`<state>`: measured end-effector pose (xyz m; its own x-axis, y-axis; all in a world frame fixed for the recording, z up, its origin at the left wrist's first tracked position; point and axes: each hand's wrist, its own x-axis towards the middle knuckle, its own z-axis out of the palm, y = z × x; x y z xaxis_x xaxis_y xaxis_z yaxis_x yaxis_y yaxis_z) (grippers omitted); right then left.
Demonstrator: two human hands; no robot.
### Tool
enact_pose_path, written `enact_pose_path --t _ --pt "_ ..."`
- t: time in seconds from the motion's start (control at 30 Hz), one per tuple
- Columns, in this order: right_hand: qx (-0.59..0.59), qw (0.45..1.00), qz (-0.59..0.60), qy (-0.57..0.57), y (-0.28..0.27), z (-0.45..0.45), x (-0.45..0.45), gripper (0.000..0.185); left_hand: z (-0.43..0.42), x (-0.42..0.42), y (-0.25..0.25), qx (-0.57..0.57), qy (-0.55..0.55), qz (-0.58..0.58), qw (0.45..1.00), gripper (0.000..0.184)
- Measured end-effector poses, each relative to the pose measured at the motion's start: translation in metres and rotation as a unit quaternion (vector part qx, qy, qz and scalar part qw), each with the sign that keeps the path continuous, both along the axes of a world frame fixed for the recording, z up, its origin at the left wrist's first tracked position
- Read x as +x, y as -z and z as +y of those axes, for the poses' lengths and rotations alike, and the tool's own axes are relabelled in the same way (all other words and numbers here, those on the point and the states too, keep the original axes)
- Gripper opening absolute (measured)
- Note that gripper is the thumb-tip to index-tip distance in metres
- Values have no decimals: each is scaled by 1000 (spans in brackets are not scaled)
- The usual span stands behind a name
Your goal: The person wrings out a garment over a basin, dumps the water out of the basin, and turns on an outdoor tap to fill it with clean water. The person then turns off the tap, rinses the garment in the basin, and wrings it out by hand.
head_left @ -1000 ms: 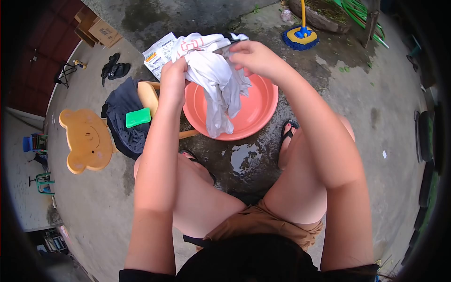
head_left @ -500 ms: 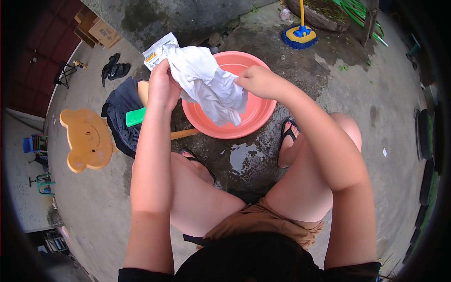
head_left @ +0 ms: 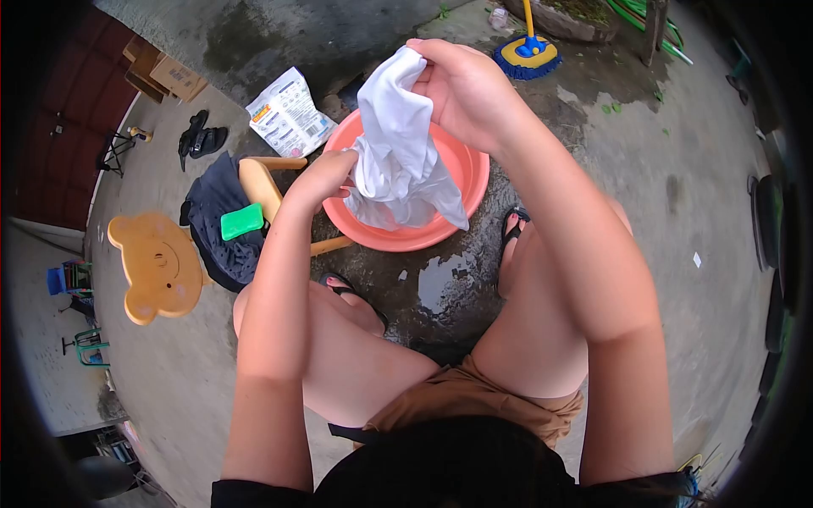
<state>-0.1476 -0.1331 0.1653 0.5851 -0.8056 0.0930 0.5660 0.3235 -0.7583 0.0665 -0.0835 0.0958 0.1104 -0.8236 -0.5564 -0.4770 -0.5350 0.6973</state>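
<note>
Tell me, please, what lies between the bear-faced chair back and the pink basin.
The head view shows dark cloth with a green block on it, plus the yellow seat; the left forearm crosses there.

White cloth (head_left: 395, 127), coral-pink basin (head_left: 419, 240), green soap bar (head_left: 242, 222), dark-grey garment (head_left: 218, 190)

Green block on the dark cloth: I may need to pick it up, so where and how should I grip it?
Probably pinch the green block by its two long edges, from above: that spans its narrower width, its top is uncovered, and the left forearm appears just right of it.
</note>
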Motion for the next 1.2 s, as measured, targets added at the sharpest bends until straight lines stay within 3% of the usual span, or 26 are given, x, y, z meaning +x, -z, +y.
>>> enact_pose_path --t 0.1,0.13,0.23,0.37,0.4,0.53,0.63,0.7,0.73,0.77,0.83,0.87,0.97,1.1,1.2 --pt "19 1000 6 -8 4 3 6 24 6 -3 -1 -237 68 -151 957 34" --pt "14 1000 2 -21 7 3 9 24 4 -5 -8 -237 52 -147 959 40" --pt "41 999 -21 -15 9 7 19 23 23 -21 -38 -184 91 138 969 48" --pt "35 998 -45 -36 16 7 25 23 23 -21 -29 -184 175 68 965 58" --pt "35 997 -59 -24 16 7 25 24 21 -17 -26 -196 206 1 959 61" --pt "43 995 -91 8 16 3 26 25 25 -17 -23 -260 192 -36 946 43" --pt "48 996 -69 20 23 -5 30 26 21 -13 -25 -204 135 -31 969 39" --pt "26 998 -46 16 25 -11 29 27 24 -10 -22 -241 88 27 966 40" --pt "-1 1000 -12 21 25 -13 29 28 23 -8 -25 -235 59 65 968 40" --pt "-51 994 97 26 25 -15 27 27 23 -6 -26 -229 30 103 967 40" --pt "-151 938 310 36 23 -16 23 27 23 -7 -25 -231 -51 218 947 37" --pt "-191 883 426 47 24 -14 22 26 24 -6 -24 -234 -81 261 933 36" --pt "-427 648 629 26 28 -3 16 26 24 -5 -28 -249 -130 386 879 34" --pt "-454 700 549 -52 43 22 15 26 24 -1 -31 -275 -155 482 817 32" --pt "-435 734 521 1 46 27 28 37 28 -6 -41 -289 -134 522 791 30"
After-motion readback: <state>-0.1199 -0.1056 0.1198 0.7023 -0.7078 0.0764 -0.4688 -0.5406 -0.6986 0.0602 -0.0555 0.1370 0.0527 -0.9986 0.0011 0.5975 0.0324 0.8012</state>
